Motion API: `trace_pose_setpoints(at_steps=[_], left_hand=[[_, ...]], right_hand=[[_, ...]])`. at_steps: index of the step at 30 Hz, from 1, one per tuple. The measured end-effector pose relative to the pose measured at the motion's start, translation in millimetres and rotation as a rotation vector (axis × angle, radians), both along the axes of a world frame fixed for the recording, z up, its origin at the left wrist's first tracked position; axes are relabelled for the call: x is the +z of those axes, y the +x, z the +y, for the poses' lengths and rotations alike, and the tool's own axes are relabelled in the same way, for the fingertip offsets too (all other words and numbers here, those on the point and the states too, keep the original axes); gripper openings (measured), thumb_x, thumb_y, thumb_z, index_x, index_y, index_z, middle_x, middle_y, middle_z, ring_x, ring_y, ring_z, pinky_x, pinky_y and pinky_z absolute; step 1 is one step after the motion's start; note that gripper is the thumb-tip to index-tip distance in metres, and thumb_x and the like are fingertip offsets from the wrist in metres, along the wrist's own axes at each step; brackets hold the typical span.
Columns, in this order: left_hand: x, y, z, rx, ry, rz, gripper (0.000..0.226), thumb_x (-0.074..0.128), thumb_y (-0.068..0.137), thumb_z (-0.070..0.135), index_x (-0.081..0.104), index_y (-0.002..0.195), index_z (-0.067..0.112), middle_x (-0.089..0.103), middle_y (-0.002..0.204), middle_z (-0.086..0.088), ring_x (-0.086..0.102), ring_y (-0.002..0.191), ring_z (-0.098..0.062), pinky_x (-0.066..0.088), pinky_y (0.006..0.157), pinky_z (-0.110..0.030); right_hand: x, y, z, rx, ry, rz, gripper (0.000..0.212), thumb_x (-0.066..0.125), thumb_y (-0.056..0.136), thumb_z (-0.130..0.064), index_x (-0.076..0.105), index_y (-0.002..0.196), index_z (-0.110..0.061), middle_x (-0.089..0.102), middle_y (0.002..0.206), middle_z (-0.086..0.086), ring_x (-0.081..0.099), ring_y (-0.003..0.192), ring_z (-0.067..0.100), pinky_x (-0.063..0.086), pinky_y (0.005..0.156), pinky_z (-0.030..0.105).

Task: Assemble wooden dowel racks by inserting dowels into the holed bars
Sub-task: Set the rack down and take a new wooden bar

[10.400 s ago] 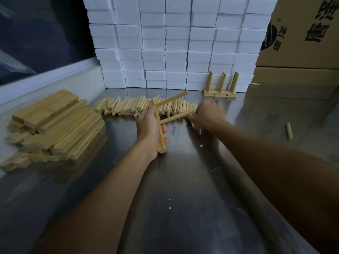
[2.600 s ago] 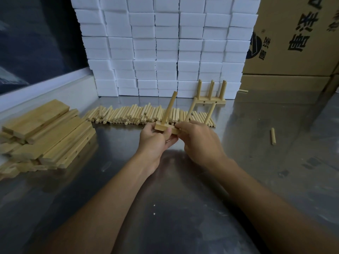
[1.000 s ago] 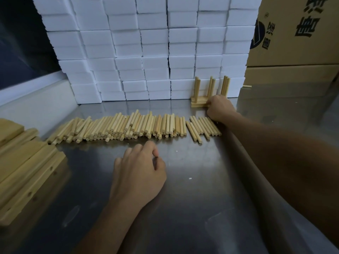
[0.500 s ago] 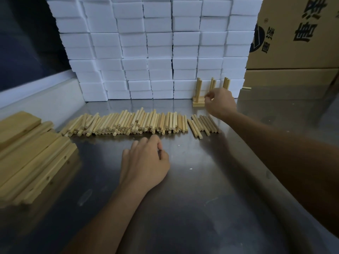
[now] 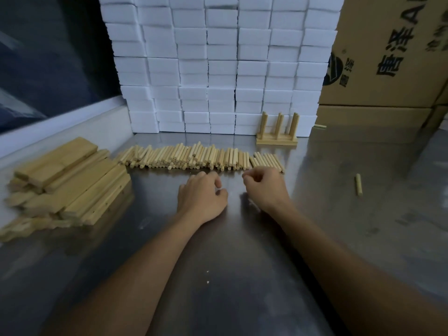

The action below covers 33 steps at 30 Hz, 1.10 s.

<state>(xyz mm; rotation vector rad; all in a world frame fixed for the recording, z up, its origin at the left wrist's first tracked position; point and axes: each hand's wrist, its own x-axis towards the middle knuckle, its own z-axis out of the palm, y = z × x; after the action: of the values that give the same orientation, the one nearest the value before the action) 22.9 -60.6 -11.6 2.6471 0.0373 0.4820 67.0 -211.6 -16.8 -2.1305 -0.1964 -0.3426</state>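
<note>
**Both Hands Idle Beside the Dowel Row**

The left hand (image 5: 202, 198) rests on the steel table (image 5: 242, 275) at frame centre, fingers loosely curled and holding nothing. The right hand (image 5: 264, 187) sits just right of it, fingers also curled; no object is visible in its grasp. Directly above both hands, the loose dowels (image 5: 194, 157) lie in a long row across the middle of the frame. The holed bars (image 5: 68, 180) are stacked at the left edge. The assembled racks (image 5: 277, 132) stand upright at upper centre-right, close against the wall of white blocks (image 5: 218, 69). A single stray dowel (image 5: 358, 184) lies at right. Cardboard boxes (image 5: 388, 57) fill the upper right corner.
</note>
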Motion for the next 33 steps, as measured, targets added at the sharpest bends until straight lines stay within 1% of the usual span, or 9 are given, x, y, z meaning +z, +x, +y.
trace_pose_setpoints(at_steps=[3, 5, 8, 12, 15, 19, 24, 27, 33], left_hand=[[3.2, -2.2, 2.6, -0.006, -0.049, 0.000, 0.005, 0.060, 0.092, 0.030, 0.058, 0.093, 0.026, 0.050, 0.090, 0.005, 0.050, 0.087, -0.017, 0.039, 0.075, -0.032], [4.4, -4.0, 5.7, -0.014, -0.058, -0.008, 0.005, 0.061, 0.092, 0.030, 0.058, 0.092, 0.026, 0.053, 0.092, 0.004, 0.052, 0.087, -0.018, 0.040, 0.074, -0.032], [3.2, -5.0, 14.5, 0.014, -0.055, -0.017, 0.004, 0.060, 0.092, 0.030, 0.059, 0.092, 0.026, 0.056, 0.094, 0.005, 0.053, 0.090, -0.018, 0.043, 0.083, -0.037], [1.5, -0.9, 29.4, 0.150, -0.023, -0.069, 0.005, 0.058, 0.091, 0.030, 0.060, 0.090, 0.025, 0.055, 0.092, 0.006, 0.045, 0.085, -0.017, 0.035, 0.089, -0.040], [1.8, -1.5, 36.0, 0.221, 0.070, -0.088, 0.008, 0.056, 0.091, 0.032, 0.060, 0.089, 0.025, 0.052, 0.091, 0.004, 0.046, 0.085, -0.018, 0.028, 0.089, -0.041], [5.5, -3.2, 49.3, 0.347, 0.211, -0.142, 0.015, 0.058, 0.090, 0.032, 0.063, 0.097, 0.021, 0.059, 0.107, -0.003, 0.055, 0.105, -0.026, 0.020, 0.106, -0.052], [9.2, -4.1, 82.7, 0.477, 0.303, -0.069, 0.027, 0.056, 0.090, 0.035, 0.062, 0.111, 0.020, 0.053, 0.127, -0.011, 0.044, 0.123, -0.032, 0.017, 0.109, -0.057], [7.3, -4.5, 91.8, 0.532, 0.301, -0.035, 0.023, 0.055, 0.088, 0.029, 0.062, 0.107, 0.019, 0.052, 0.128, -0.013, 0.042, 0.123, -0.033, 0.018, 0.109, -0.057], [10.2, -4.8, 99.8, 0.553, 0.314, -0.121, 0.031, 0.058, 0.085, 0.006, 0.062, 0.113, 0.018, 0.048, 0.127, -0.016, 0.039, 0.120, -0.035, 0.029, 0.099, -0.048]], right_hand=[[-5.5, -11.1, -0.3, -0.017, 0.017, -0.028, 0.014, 0.057, 0.096, -0.019, 0.065, 0.091, -0.030, 0.061, 0.078, -0.016, 0.066, 0.064, 0.009, 0.056, 0.055, 0.022], [-4.9, -12.5, -0.8, -0.018, 0.015, -0.044, 0.015, 0.057, 0.095, -0.018, 0.066, 0.093, -0.030, 0.058, 0.077, -0.020, 0.063, 0.071, 0.003, 0.052, 0.062, 0.018], [-5.2, -13.1, -1.1, 0.005, -0.038, -0.041, 0.016, 0.058, 0.094, -0.018, 0.066, 0.092, -0.032, 0.056, 0.077, -0.023, 0.059, 0.073, -0.001, 0.045, 0.061, 0.013], [-4.7, -12.6, -4.4, 0.017, -0.057, -0.029, 0.015, 0.059, 0.094, -0.018, 0.071, 0.099, -0.024, 0.059, 0.082, -0.019, 0.062, 0.078, 0.004, 0.054, 0.073, 0.024], [-5.1, -13.1, -4.0, 0.022, -0.048, -0.020, 0.013, 0.059, 0.095, -0.019, 0.069, 0.096, -0.027, 0.063, 0.085, -0.016, 0.064, 0.076, 0.007, 0.057, 0.071, 0.026], [-4.5, -12.5, -2.1, 0.017, -0.037, -0.001, 0.013, 0.058, 0.095, -0.017, 0.070, 0.098, -0.023, 0.061, 0.085, -0.018, 0.064, 0.079, 0.007, 0.057, 0.073, 0.027], [-3.0, -11.1, -1.3, 0.003, -0.053, 0.029, 0.012, 0.058, 0.096, -0.018, 0.068, 0.099, -0.024, 0.062, 0.083, -0.017, 0.066, 0.062, 0.009, 0.048, 0.048, 0.014], [-1.0, -9.1, -2.4, -0.034, -0.071, 0.042, 0.012, 0.058, 0.095, -0.017, 0.068, 0.092, -0.023, 0.065, 0.074, -0.013, 0.066, 0.055, 0.009, 0.046, 0.043, 0.011], [3.9, -9.0, -0.8, -0.046, -0.085, 0.109, 0.010, 0.058, 0.095, -0.017, 0.068, 0.091, -0.019, 0.069, 0.076, -0.001, 0.068, 0.054, 0.016, 0.060, 0.059, 0.030]])
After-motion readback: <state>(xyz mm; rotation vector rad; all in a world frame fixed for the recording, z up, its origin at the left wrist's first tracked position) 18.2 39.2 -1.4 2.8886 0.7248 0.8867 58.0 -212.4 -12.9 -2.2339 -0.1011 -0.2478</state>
